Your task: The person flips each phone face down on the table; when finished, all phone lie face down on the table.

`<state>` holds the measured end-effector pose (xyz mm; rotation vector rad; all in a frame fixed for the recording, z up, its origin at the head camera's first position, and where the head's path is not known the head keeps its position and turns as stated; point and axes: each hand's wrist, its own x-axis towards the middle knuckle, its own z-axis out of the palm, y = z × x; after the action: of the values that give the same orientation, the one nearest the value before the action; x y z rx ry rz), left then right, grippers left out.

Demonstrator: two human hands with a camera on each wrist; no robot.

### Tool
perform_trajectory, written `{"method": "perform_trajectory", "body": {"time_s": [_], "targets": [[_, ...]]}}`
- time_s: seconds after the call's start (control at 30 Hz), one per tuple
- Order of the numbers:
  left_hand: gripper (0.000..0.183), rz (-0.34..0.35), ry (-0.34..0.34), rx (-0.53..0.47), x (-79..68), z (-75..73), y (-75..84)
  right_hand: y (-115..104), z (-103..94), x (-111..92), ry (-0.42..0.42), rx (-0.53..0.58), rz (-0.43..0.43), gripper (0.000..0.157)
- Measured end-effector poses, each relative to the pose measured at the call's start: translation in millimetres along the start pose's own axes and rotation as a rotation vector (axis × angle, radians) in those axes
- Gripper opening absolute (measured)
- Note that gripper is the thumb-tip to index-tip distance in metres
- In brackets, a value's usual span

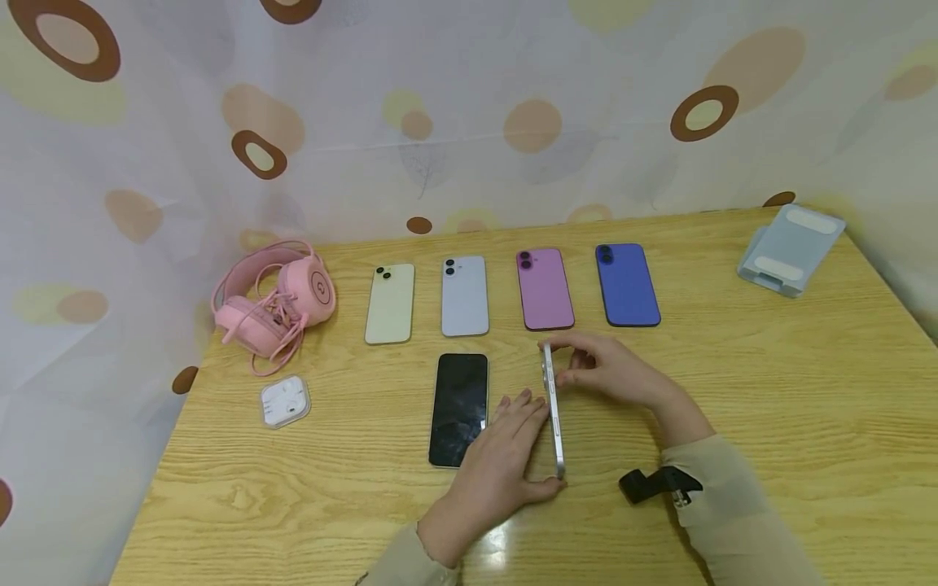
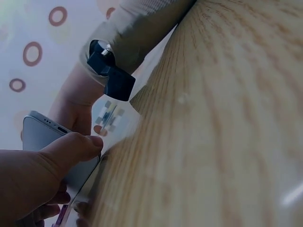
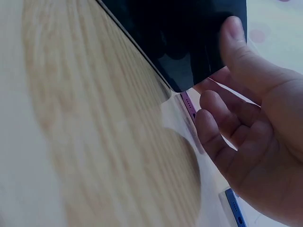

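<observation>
A silver-edged smartphone (image 1: 553,411) stands tilted up on its long edge at the middle of the table, held between both hands. The left hand (image 1: 498,464) holds its near end, thumb at the bottom corner and fingers along the left face; its thumb (image 2: 78,146) crosses the port end in the left wrist view. At the far end, the right hand (image 1: 611,370) grips with thumb and index finger; in the right wrist view its thumb (image 3: 234,42) lies on the dark screen (image 3: 175,38). A second phone, black screen up (image 1: 458,407), lies just left, partly beside the left hand's fingers.
Behind stand four places in a row: a pale yellow phone (image 1: 391,303), a white phone (image 1: 465,296), a pink phone (image 1: 545,289) and a blue phone (image 1: 628,285). Pink headphones (image 1: 308,289) and boxed earphones (image 1: 286,401) lie left; a grey-blue stand (image 1: 791,248) sits back right.
</observation>
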<state>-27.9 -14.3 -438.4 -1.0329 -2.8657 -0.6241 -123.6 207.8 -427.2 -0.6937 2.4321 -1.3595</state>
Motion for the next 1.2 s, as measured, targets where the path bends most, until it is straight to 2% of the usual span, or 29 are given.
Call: {"method": "perform_trajectory", "body": {"time_s": [0.23, 0.47, 0.6, 0.87, 1.2], "targets": [[0.093, -0.020, 0.000, -0.012, -0.7, -1.7, 0.5, -0.9, 3.9, 0.1, -0.013, -0.014, 0.005, 0.052], [0.112, -0.038, 0.164, -0.027, -0.1, -0.6, 0.9, -0.8, 4.8, 0.3, 0.051, -0.058, -0.003, 0.047], [0.113, -0.055, 0.204, -0.008, -0.6, 0.2, 0.1, 1.8, 5.2, 1.6, 0.072, -0.083, -0.031, 0.043], [0.113, -0.070, 0.192, 0.087, -0.8, -2.2, -1.1, 2.8, 4.7, 2.8, 0.081, -0.114, -0.039, 0.039], [0.110, -0.113, 0.100, 0.124, -3.8, -4.8, -1.7, 6.6, 5.4, 3.0, 0.101, -0.138, -0.033, 0.039]]}}
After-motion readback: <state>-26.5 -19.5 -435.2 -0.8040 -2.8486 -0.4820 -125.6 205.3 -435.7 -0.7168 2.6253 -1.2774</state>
